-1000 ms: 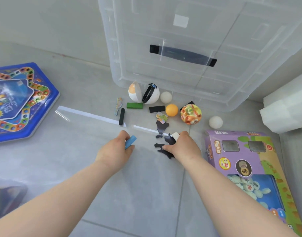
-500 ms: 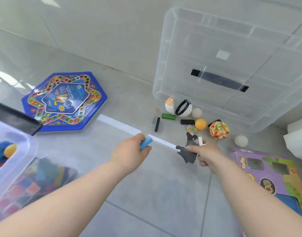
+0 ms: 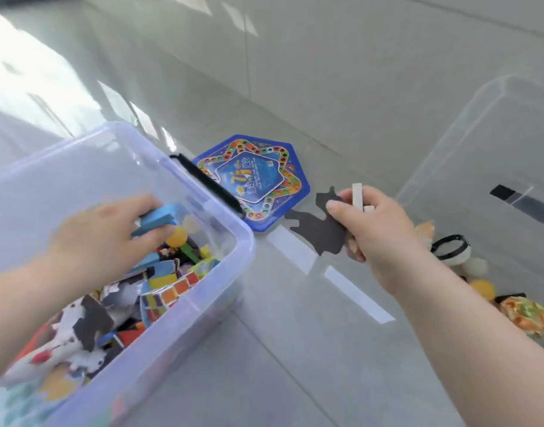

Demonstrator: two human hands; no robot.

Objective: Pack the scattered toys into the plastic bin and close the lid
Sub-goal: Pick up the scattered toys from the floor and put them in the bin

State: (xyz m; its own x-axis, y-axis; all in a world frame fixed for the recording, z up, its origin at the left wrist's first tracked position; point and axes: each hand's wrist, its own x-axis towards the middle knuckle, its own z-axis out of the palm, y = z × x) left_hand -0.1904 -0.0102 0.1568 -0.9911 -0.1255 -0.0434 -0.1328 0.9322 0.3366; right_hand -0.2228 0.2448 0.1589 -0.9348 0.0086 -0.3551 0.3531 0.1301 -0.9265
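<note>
bin (image 3: 184,322) is on the floor (image 3: 295,349), left side, partly full. left hand (image 3: 104,238) just swung over it pinching a blue block (image 3: 155,218); right hand (image 3: 378,232) grips a black cutout (image 3: 317,229) plus a white block (image 3: 357,195). drop-in next, probably.

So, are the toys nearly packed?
Not yet. Many toys lie in the open bin. The left hand holds a blue block over it; the right hand grips a black cutout and white block. A patterned ball and game board wait on the floor.

Bare forearms (image 3: 468,328); left hand (image 3: 101,238), right hand (image 3: 378,232) bare; short plain nails (image 3: 333,206)
</note>
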